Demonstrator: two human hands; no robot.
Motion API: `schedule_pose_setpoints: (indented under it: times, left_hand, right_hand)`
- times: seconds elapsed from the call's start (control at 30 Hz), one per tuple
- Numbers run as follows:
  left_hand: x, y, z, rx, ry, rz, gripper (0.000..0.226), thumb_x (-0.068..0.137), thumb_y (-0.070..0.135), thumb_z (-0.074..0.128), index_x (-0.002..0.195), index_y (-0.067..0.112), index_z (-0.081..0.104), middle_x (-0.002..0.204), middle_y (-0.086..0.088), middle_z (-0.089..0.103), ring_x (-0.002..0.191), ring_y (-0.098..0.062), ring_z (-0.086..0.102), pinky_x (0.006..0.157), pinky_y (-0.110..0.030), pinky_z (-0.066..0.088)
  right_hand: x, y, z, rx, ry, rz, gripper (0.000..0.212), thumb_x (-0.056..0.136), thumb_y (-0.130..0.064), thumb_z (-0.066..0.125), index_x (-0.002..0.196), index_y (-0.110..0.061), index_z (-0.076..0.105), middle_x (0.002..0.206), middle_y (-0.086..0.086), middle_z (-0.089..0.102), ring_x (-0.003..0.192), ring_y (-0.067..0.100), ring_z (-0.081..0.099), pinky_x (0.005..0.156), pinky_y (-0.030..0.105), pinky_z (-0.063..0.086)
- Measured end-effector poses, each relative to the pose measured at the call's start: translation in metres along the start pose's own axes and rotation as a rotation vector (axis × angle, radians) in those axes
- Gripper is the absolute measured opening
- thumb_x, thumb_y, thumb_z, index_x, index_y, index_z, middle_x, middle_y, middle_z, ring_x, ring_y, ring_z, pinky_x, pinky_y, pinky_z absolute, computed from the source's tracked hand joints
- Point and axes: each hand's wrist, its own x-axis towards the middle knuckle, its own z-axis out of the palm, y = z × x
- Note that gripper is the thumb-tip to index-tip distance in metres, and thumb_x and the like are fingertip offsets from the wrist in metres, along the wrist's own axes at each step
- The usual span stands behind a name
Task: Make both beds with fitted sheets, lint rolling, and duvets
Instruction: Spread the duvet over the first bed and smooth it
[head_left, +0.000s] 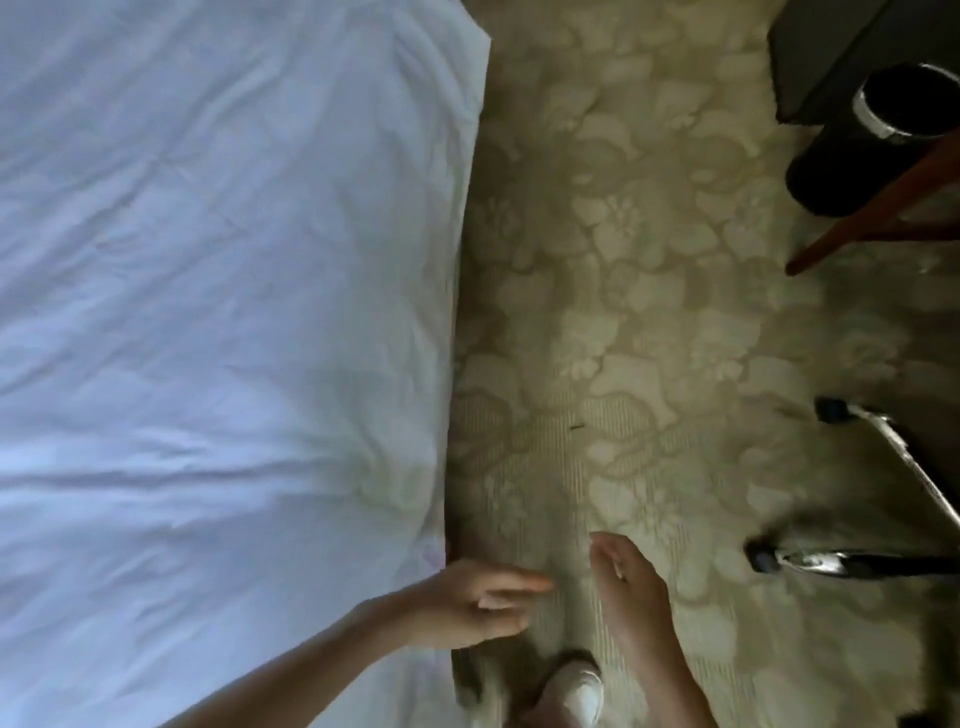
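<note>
Your left grip (483, 603) is open and empty, fingers stretched loosely just past the edge of the bed (457, 291), its forearm slanting across the white sheet (208, 312). Your right grip (623, 577), just beside it over the carpet (649, 312), is loosely curled round nothing. The sheet spreads leftward from both; expect it to be light, limp and quick to wrinkle, so pinch its edge nearest your left wrist.

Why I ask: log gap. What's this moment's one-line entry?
bed: white linen on, wrinkled | left hand: open, by bed edge | right hand: open, over carpet | held: nothing
</note>
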Motion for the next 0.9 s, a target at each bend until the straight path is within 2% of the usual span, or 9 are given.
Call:
schedule_pose_setpoints:
  times: [0.13, 0.27, 0.37, 0.5, 0.53, 0.6, 0.7, 0.8, 0.9]
  left_hand:
    - [0.018, -0.004, -0.09, 0.049, 0.892, 0.041, 0.033, 0.094, 0.022, 0.053, 0.127, 0.023, 0.056, 0.135, 0.006, 0.052, 0.123, 0.001, 0.047, 0.106, -0.031, 0.04]
    - [0.032, -0.05, -0.212, 0.134, 1.583, -0.592, 0.053, 0.092, 0.02, 0.049, 0.144, 0.012, 0.038, 0.154, -0.017, 0.022, 0.142, -0.036, 0.019, 0.106, -0.054, 0.03]
    - [0.079, -0.036, -0.245, 0.045, 1.196, -0.956, 0.056, 0.101, 0.038, 0.033, 0.151, 0.031, 0.01, 0.16, -0.005, -0.001, 0.145, -0.035, 0.002, 0.11, -0.057, 0.019]
    - [0.14, 0.022, -0.245, -0.018, 0.236, -0.119, 0.045, 0.099, 0.038, 0.044, 0.143, 0.037, 0.036, 0.143, 0.0, 0.047, 0.122, -0.012, 0.055, 0.106, -0.03, 0.039]
    - [0.139, 0.03, -0.266, -0.117, 0.26, -0.003, 0.043, 0.096, 0.029, 0.054, 0.138, 0.034, 0.046, 0.129, 0.0, 0.06, 0.107, -0.007, 0.063, 0.096, -0.023, 0.046]
    - [0.13, 0.018, -0.338, -0.217, 0.823, 0.048, 0.036, 0.091, 0.018, 0.055, 0.127, 0.019, 0.059, 0.114, -0.005, 0.067, 0.096, -0.012, 0.068, 0.082, -0.024, 0.051]
    - [0.111, -0.028, -0.466, 0.166, 1.63, -0.26, 0.048, 0.091, 0.031, 0.042, 0.13, 0.005, 0.054, 0.131, -0.018, 0.054, 0.12, -0.037, 0.054, 0.099, -0.037, 0.042]
    - [0.129, -0.037, -0.523, 0.014, 1.394, -0.912, 0.066, 0.093, 0.052, 0.026, 0.151, 0.024, 0.015, 0.159, -0.014, 0.005, 0.144, -0.041, 0.004, 0.107, -0.058, 0.023]
    - [0.195, -0.002, -0.488, 0.131, 0.754, -0.713, 0.058, 0.095, 0.057, 0.016, 0.149, 0.042, 0.004, 0.159, 0.003, -0.017, 0.144, -0.034, -0.018, 0.112, -0.062, 0.005]
  right_hand:
    - [0.048, -0.04, -0.017, 0.009, -0.056, -0.137, 0.026, 0.098, -0.016, 0.047, 0.12, -0.012, 0.06, 0.114, -0.003, 0.061, 0.107, 0.006, 0.052, 0.091, 0.018, 0.035]
    - [0.09, -0.055, -0.025, -0.019, -0.12, -0.187, 0.017, 0.096, -0.013, 0.051, 0.102, -0.024, 0.061, 0.104, -0.005, 0.063, 0.104, 0.01, 0.056, 0.084, 0.016, 0.038]
    - [0.121, -0.077, -0.027, -0.067, -0.166, -0.177, 0.025, 0.092, -0.008, 0.056, 0.084, -0.031, 0.061, 0.097, -0.002, 0.065, 0.098, 0.013, 0.057, 0.083, 0.021, 0.038]
    - [0.185, -0.144, -0.028, -0.135, -0.195, -0.167, 0.032, 0.088, -0.002, 0.061, 0.08, -0.033, 0.062, 0.091, 0.004, 0.067, 0.095, 0.017, 0.057, 0.071, -0.002, 0.038]
    - [0.203, -0.167, -0.029, -0.157, -0.207, -0.173, 0.031, 0.088, 0.0, 0.06, 0.083, -0.031, 0.063, 0.091, 0.006, 0.066, 0.096, 0.017, 0.057, 0.069, -0.004, 0.036]
    - [0.236, -0.216, -0.027, -0.175, -0.232, -0.17, 0.026, 0.088, 0.002, 0.058, 0.086, -0.023, 0.065, 0.091, 0.007, 0.066, 0.095, 0.018, 0.056, 0.07, -0.003, 0.037]
    - [0.286, -0.295, -0.025, -0.205, -0.235, -0.267, 0.029, 0.09, -0.003, 0.057, 0.083, -0.03, 0.064, 0.09, -0.004, 0.066, 0.095, 0.016, 0.058, 0.074, 0.006, 0.04]
    - [0.335, -0.367, -0.012, -0.226, -0.274, -0.317, 0.021, 0.094, -0.008, 0.053, 0.091, -0.026, 0.064, 0.096, -0.003, 0.065, 0.097, 0.012, 0.057, 0.081, 0.02, 0.04]
    - [0.376, -0.427, 0.005, -0.218, -0.339, -0.332, 0.016, 0.096, -0.008, 0.05, 0.1, -0.017, 0.062, 0.101, 0.001, 0.063, 0.101, 0.013, 0.056, 0.086, 0.023, 0.037]
